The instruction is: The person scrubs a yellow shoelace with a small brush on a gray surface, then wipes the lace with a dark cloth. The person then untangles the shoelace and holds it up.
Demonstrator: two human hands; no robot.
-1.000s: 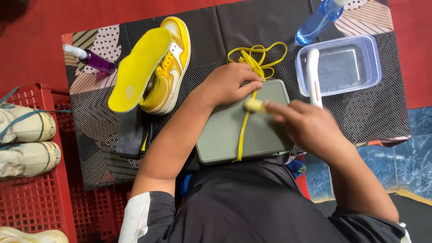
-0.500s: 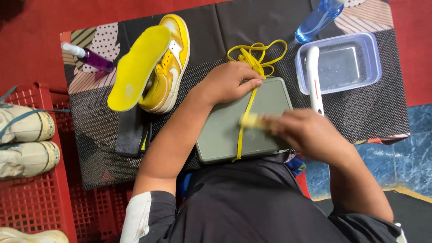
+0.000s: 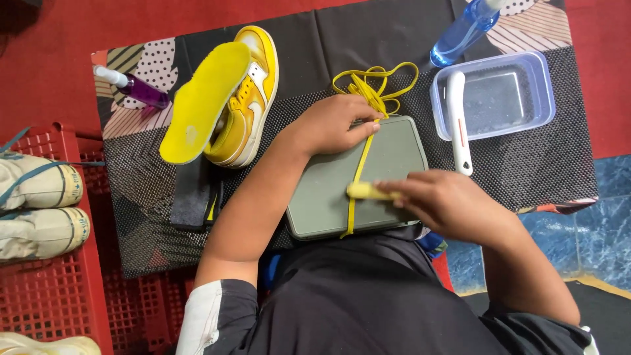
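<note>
The yellow lace (image 3: 360, 172) lies stretched over the grey board (image 3: 358, 179). The left hand (image 3: 332, 123) presses it flat at the board's far edge. The right hand (image 3: 447, 202), fingers closed on a small yellow brush (image 3: 365, 191), has slid nearer along the lace, so scrubbing continues.

Left hand (image 3: 335, 125): palm down, fingers pressed flat, forearm reaching forward.
Right hand (image 3: 453, 204): fingers pinched closed, pointing left, forearm angled inward.
</note>
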